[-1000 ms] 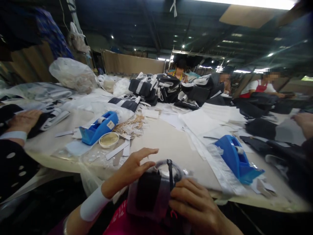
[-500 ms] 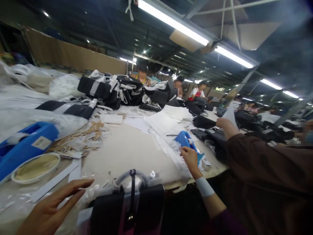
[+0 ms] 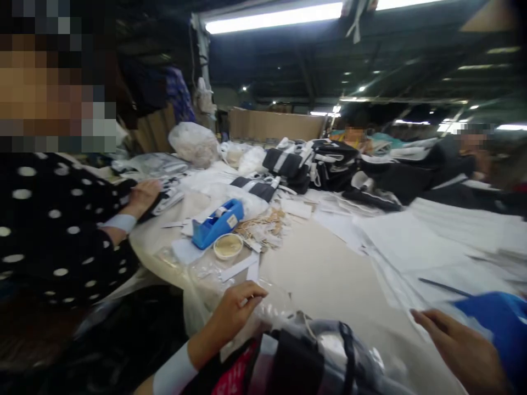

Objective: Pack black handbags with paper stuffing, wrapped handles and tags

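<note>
A black handbag lies at the near table edge in front of me, with clear plastic around its grey-wrapped handle and a dark strap over it. Beside its upper left is my left hand, thumb and fingers brought together over clear plastic film. Whether the film is pinched between the fingertips is hard to see. My right hand is at the right, fingers stretched out to the left and apart from the handbag. Right behind that hand stands a blue tape dispenser, partly cut off by the frame.
Another blue tape dispenser stands left, beside a round tub and a heap of stringed tags. White sheets spread across the right. Black bags pile up behind. A co-worker in a dotted sleeve is at the left.
My view has swung left, bringing the co-worker into sight. The left hand's spread fingers have come together. My right hand's fingers have stretched out, and the handbag is tilted differently.
</note>
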The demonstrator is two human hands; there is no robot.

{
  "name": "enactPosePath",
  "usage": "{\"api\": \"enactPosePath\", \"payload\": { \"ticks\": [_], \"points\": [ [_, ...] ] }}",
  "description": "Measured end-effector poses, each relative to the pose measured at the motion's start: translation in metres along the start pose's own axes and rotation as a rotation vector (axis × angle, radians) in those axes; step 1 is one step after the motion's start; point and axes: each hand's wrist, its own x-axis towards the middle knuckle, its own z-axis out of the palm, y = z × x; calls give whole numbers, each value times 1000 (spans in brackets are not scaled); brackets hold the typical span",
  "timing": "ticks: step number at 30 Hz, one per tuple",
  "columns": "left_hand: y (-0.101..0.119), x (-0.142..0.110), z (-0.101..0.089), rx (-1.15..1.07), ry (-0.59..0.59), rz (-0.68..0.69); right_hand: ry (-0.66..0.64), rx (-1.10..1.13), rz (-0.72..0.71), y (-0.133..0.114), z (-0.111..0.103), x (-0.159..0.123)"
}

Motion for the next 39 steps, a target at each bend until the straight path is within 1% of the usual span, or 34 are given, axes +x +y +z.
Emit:
{"api": "enactPosePath", "payload": {
  "ticks": [1, 3, 6, 9, 11, 13, 15, 17, 20, 24, 27, 31, 36, 39],
  "points": [
    [-7, -3, -7, 41, 48, -14, -51, 28, -35, -14, 4, 8],
    [-22, -11, -27, 181, 164, -32, -153, 70, -112, -55, 6, 21],
    [-50, -24, -66, 396, 346, -57, -237, 99, -341, -140, -1, 35],
    [-80, -33, -101, 507, 479, -89, -293, 65, -602, -233, 0, 39],
    [-98, -37, -116, 575, 528, -86, -360, 30, -785, -289, 8, 31],
    [-111, -38, -123, 634, 533, -55, -443, -13, -964, -337, 22, 17],
    [-119, -35, -127, 687, 522, -24, -478, -72, -1084, -374, 36, 2],
    [-124, -31, -133, 738, 515, -7, -455, -124, -1139, -403, 47, -10],
    [-127, -22, -148, 796, 465, 19, -431, -153, -1175, -432, 56, -18],
    [-132, -11, -169, 822, 308, 65, -442, -165, -1228, -456, 70, -25],
    [-138, -4, -179, 823, 220, 70, -450, -145, -1236, -468, 88, -31],
    [-143, 0, -190, 820, 92, 82, -484, -109, -1211, -486, 112, -34],
    [-139, 5, -203, 817, -107, 115, -550, -41, -1201, -502, 133, -28],
    [-141, 11, -207, 801, -166, 109, -593, 18, -1213, -505, 146, -25]
  ]
}}
